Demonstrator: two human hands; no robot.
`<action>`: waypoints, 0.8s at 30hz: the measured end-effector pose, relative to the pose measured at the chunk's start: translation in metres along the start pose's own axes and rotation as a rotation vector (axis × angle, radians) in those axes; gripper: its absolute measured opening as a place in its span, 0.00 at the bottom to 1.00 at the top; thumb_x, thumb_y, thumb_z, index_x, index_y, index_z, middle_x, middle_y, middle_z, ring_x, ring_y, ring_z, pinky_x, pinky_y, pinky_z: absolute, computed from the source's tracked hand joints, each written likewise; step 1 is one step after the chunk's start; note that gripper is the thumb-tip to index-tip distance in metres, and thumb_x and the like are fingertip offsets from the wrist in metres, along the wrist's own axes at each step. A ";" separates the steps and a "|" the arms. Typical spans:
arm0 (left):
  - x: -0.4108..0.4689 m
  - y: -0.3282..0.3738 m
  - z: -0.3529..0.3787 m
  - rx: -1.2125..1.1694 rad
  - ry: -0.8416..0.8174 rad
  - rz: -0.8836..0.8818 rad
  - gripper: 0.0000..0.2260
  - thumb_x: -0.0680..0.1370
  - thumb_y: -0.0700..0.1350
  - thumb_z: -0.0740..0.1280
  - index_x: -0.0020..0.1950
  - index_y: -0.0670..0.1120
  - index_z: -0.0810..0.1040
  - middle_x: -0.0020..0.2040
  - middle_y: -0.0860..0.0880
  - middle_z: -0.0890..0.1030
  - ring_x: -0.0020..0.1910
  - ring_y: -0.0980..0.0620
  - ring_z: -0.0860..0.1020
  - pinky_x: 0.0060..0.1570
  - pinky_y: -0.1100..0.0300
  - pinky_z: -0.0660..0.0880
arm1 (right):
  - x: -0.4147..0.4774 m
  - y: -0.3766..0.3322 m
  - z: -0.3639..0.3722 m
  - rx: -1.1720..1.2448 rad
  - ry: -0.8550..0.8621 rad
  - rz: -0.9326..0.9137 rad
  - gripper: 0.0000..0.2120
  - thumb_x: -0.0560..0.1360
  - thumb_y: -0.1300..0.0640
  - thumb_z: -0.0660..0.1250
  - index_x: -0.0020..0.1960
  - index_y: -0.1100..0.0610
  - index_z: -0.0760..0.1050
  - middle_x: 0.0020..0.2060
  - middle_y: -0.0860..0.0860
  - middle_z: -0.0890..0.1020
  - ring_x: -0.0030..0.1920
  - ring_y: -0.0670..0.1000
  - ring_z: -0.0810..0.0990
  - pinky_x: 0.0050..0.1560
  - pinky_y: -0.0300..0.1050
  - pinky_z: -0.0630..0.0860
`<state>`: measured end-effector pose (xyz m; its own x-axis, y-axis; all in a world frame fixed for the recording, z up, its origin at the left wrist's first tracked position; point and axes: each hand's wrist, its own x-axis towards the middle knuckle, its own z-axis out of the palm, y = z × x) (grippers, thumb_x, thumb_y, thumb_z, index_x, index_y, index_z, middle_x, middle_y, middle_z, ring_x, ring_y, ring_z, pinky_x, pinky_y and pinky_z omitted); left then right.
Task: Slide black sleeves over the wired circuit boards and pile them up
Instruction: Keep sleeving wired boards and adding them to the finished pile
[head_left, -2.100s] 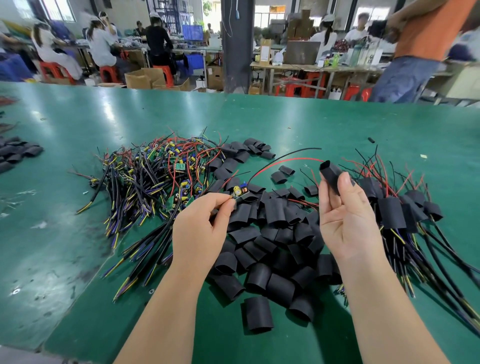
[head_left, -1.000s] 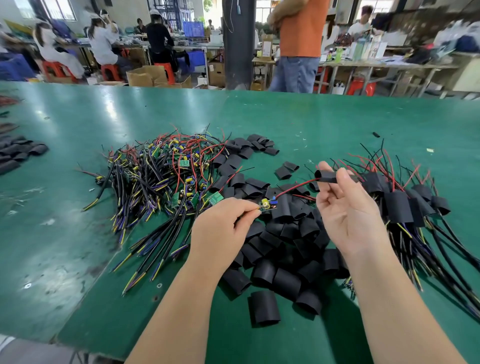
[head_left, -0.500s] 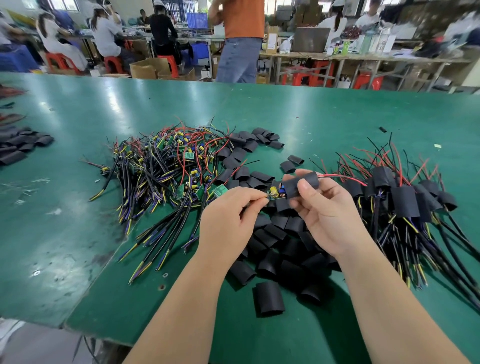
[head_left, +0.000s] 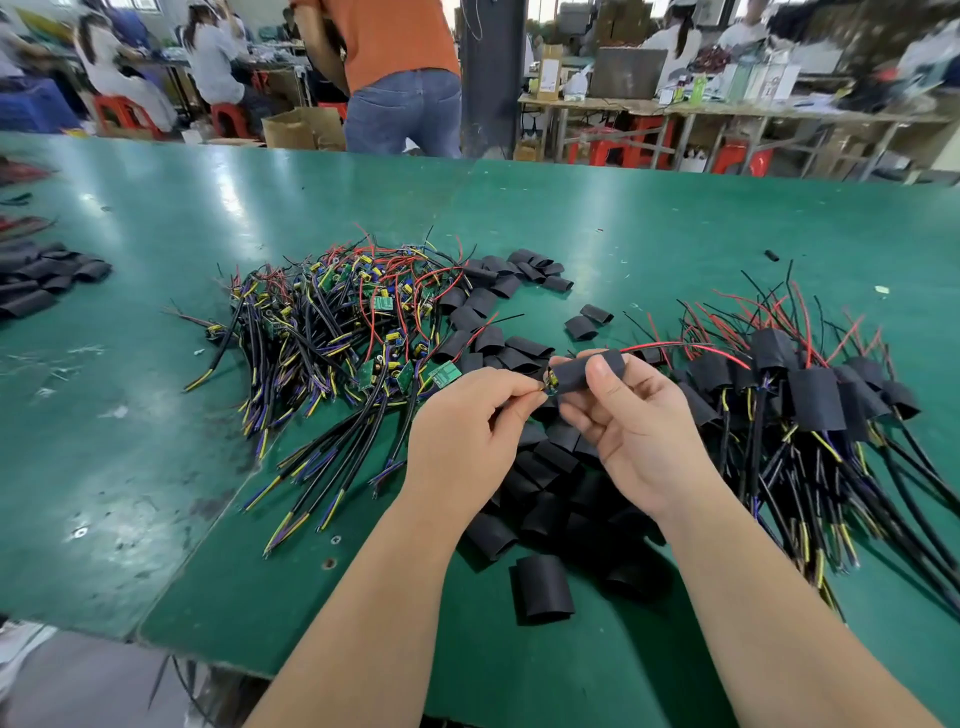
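My right hand (head_left: 631, 431) grips a black sleeve (head_left: 574, 375) above the table, thumb on top. The sleeve covers most of a wired circuit board; only its yellow-tipped end (head_left: 551, 385) shows at the left mouth, and red and black wires (head_left: 675, 348) trail out the right. My left hand (head_left: 467, 431) pinches that exposed end. A heap of bare wired boards (head_left: 353, 322) lies to the left. Loose empty sleeves (head_left: 540, 488) lie beneath my hands. Sleeved boards (head_left: 800, 395) are piled at the right.
The green table (head_left: 649, 234) stretches far back; its front edge is near my elbows. More black sleeves (head_left: 47, 275) lie at the far left. A person in an orange shirt (head_left: 400, 78) stands behind the table, other workers sit at benches beyond.
My hands have come together and the sleeve has slid leftward along the wires, further over the board. The person in orange has walked left behind the table.
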<state>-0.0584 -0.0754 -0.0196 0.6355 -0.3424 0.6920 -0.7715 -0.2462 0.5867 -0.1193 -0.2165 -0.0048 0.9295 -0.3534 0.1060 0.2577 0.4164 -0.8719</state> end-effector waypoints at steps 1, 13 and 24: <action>0.000 0.000 0.001 -0.014 -0.002 -0.010 0.04 0.75 0.42 0.68 0.46 0.44 0.83 0.41 0.53 0.82 0.41 0.54 0.78 0.43 0.55 0.75 | 0.000 -0.001 0.000 0.006 0.014 0.010 0.10 0.69 0.54 0.68 0.47 0.59 0.77 0.43 0.53 0.86 0.40 0.48 0.85 0.39 0.37 0.79; 0.001 -0.008 0.001 0.073 0.004 -0.074 0.02 0.71 0.40 0.71 0.42 0.44 0.83 0.35 0.55 0.81 0.37 0.58 0.76 0.36 0.72 0.69 | -0.001 0.005 0.002 -0.281 -0.007 -0.033 0.18 0.65 0.56 0.73 0.55 0.51 0.79 0.45 0.54 0.83 0.46 0.52 0.79 0.53 0.47 0.77; 0.004 -0.007 -0.007 -0.085 0.152 -0.223 0.06 0.78 0.49 0.62 0.44 0.51 0.78 0.35 0.53 0.81 0.33 0.54 0.78 0.35 0.61 0.74 | 0.005 -0.042 -0.019 0.359 0.396 -0.068 0.04 0.77 0.65 0.64 0.44 0.62 0.71 0.34 0.54 0.76 0.29 0.44 0.78 0.31 0.29 0.71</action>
<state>-0.0507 -0.0690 -0.0183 0.7918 -0.1470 0.5928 -0.6105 -0.2211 0.7605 -0.1310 -0.2519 0.0229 0.7548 -0.6495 -0.0921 0.4524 0.6171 -0.6438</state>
